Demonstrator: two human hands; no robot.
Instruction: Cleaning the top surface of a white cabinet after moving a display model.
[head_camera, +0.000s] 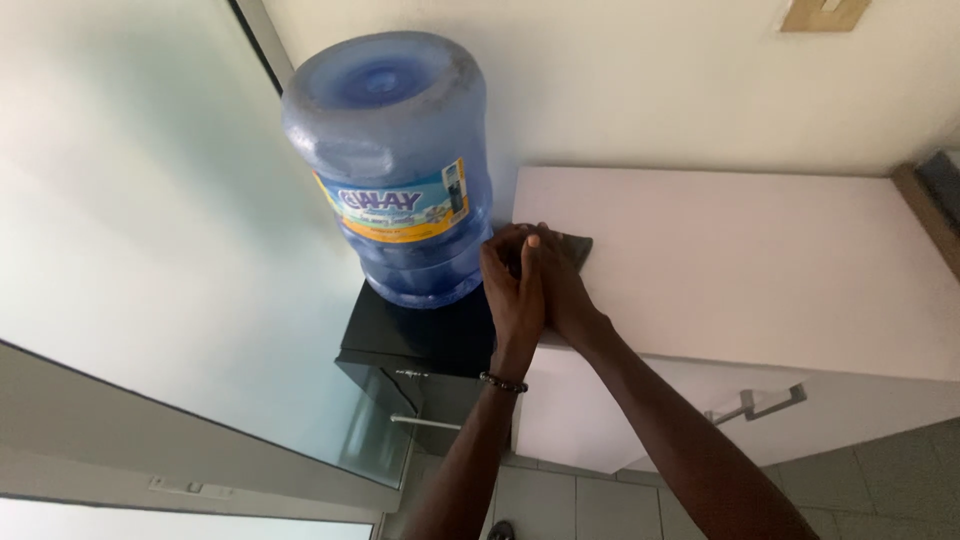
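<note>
A dark cloth lies on the near-left corner of a white cabinet top, just right of the blue water bottle — only its far corner shows, so its long axis cannot be told. The cabinet stands against a pale wall, grey floor tiles below, and the bottle sits on a black dispenser. Both hands lie flat, fingers together, side by side on the cloth — left hand touching right hand.
</note>
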